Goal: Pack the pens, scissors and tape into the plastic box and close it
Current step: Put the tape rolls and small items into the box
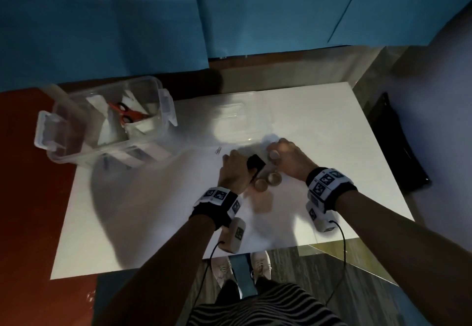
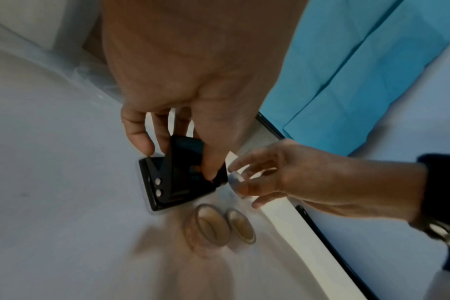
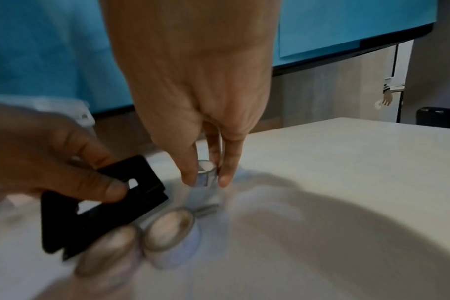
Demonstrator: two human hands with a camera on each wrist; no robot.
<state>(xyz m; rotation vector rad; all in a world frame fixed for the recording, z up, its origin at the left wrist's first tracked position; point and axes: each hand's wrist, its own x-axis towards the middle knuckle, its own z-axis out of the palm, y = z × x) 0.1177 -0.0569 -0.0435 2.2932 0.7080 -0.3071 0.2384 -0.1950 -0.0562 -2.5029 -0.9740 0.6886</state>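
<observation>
On the white table (image 1: 153,223), my left hand (image 1: 237,170) grips a black hole punch (image 2: 172,182) that rests there, thumb and fingers on its top lever. Just to its right, my right hand (image 3: 207,180) pinches a small clear tape roll (image 3: 206,172) standing on the table. Two wider tape rolls (image 1: 261,185) (image 1: 274,178) lie side by side in front of the punch, untouched. The clear plastic box (image 1: 63,152) stands open at the table's back left corner. Orange-handled scissors (image 1: 130,116) lie inside it. I see no pens.
The clear lid (image 1: 229,119) lies flat on the table behind my hands. White paper pieces (image 1: 107,121) lie in the box with the scissors. A small dark clip (image 1: 218,150) lies left of my hands. A black object (image 1: 398,144) lies beyond the table's right edge.
</observation>
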